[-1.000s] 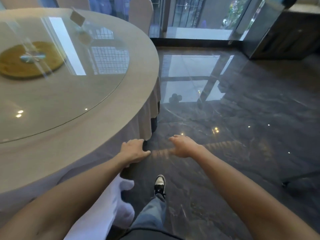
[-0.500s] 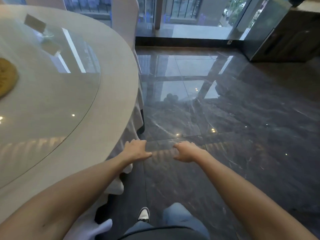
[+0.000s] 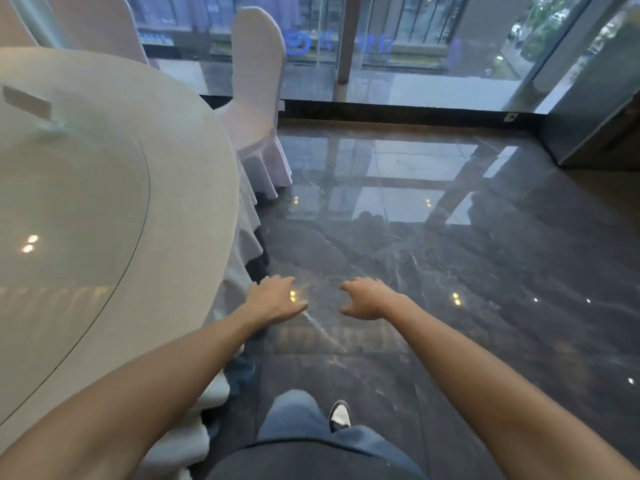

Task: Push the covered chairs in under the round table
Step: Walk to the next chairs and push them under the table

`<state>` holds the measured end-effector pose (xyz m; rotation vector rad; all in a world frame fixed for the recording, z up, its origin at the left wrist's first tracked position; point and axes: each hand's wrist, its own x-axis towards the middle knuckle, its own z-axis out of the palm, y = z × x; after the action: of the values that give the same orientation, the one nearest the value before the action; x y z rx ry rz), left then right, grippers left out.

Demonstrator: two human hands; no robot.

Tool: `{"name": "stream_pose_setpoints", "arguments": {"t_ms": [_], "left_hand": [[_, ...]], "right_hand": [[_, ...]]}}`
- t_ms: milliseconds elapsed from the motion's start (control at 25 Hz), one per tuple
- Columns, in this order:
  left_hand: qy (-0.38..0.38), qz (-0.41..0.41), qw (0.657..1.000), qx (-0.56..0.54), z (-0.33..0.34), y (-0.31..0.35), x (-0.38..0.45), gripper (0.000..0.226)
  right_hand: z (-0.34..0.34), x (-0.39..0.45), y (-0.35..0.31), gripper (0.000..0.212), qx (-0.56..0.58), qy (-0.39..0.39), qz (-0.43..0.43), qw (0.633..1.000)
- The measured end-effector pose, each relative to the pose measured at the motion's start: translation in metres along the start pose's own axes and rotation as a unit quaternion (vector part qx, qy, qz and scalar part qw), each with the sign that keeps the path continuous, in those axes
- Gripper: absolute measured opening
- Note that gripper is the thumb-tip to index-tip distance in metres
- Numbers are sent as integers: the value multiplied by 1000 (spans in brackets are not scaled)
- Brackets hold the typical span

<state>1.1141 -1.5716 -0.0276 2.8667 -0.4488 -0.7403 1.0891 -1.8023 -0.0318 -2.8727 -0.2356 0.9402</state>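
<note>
The round table [image 3: 194, 174] with a beige cloth and a glass turntable fills the left side. A white covered chair [image 3: 258, 98] stands at its far edge, seat turned toward the table, well ahead of both hands. Another covered chair back [image 3: 100, 26] shows behind the table at top left. My left hand [image 3: 275, 299] hovers beside the tablecloth's hanging edge, fingers relaxed, holding nothing. My right hand [image 3: 367, 297] is stretched out over the floor with loosely curled fingers, empty.
Dark polished marble floor [image 3: 450, 271] spreads to the right and ahead. Glass walls and a door frame [image 3: 346, 39] run along the far side. A dark cabinet [image 3: 602, 126] stands at the right. A card stand [image 3: 27, 102] sits on the turntable.
I have walked along the table's edge; the table slid left in view and the covered chair ahead came into sight. Both hands stay stretched out and empty.
</note>
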Motion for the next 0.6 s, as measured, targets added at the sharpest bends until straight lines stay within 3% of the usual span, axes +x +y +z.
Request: {"name": "stream_pose_setpoints", "arguments": {"t_ms": [240, 600], "left_hand": [[30, -54, 998, -29, -71, 27, 164, 72], [-19, -79, 994, -72, -212, 14, 469, 52]], "right_hand": [[-121, 128, 83, 68, -39, 51, -63, 996], [-333, 388, 192, 72, -119, -27, -76, 990]]}}
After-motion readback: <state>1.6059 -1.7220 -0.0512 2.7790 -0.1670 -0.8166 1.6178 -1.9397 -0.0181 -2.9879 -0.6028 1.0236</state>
